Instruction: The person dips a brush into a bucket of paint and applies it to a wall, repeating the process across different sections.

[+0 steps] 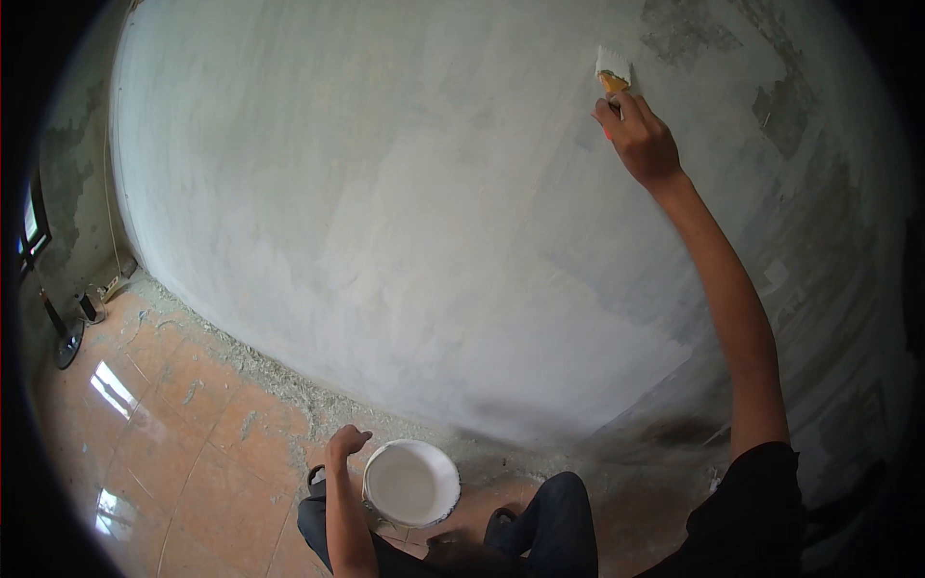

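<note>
Grey wall [385, 212] ahead, white paint bucket [412, 482] on the floor [193, 433] by the loosely curled, empty left hand [347, 441], right hand [641, 140] clamps the brush [613, 69] high against the wall, where even, overlapping strokes would serve best.

The paintbrush [613, 69], pale bristles on a yellowish handle, presses bristles-up against the grey wall, far right. The white bucket [457, 477] stands near on the floor, seemingly holding white paint.

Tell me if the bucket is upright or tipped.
Upright: the bucket stands on its base, round open rim facing up.
</note>
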### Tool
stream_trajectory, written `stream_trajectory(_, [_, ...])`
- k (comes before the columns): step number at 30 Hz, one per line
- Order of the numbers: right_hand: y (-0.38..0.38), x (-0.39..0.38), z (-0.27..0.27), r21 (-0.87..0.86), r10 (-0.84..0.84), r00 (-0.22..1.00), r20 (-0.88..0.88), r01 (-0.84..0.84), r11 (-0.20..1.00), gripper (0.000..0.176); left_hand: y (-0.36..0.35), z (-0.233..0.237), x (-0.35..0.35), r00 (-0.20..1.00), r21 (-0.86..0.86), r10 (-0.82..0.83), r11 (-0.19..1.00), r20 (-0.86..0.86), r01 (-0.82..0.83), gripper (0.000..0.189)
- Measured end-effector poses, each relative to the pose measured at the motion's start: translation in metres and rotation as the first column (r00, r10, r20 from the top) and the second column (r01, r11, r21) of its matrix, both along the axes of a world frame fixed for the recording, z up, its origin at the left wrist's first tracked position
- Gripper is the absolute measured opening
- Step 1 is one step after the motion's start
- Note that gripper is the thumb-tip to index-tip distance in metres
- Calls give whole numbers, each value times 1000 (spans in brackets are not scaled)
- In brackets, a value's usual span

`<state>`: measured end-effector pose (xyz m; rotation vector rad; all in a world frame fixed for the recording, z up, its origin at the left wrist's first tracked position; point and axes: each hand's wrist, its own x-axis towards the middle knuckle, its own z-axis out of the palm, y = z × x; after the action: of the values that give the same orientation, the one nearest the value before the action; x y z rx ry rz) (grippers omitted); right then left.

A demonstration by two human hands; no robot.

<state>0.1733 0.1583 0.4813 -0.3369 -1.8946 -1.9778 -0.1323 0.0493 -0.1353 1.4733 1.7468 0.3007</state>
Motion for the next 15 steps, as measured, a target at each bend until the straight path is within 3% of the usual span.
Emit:
stream_trajectory(13, [-19, -4, -94, -148, 30, 992, 121, -11, 989, 6, -3, 9, 0, 1000, -10, 8, 1000, 14, -8, 50])
stream_trajectory(15, [-20, -3, -110, -151, 28, 991, 130, -8, 988, 4, -7, 32, 3, 999, -72, 26, 997, 21, -24, 47])
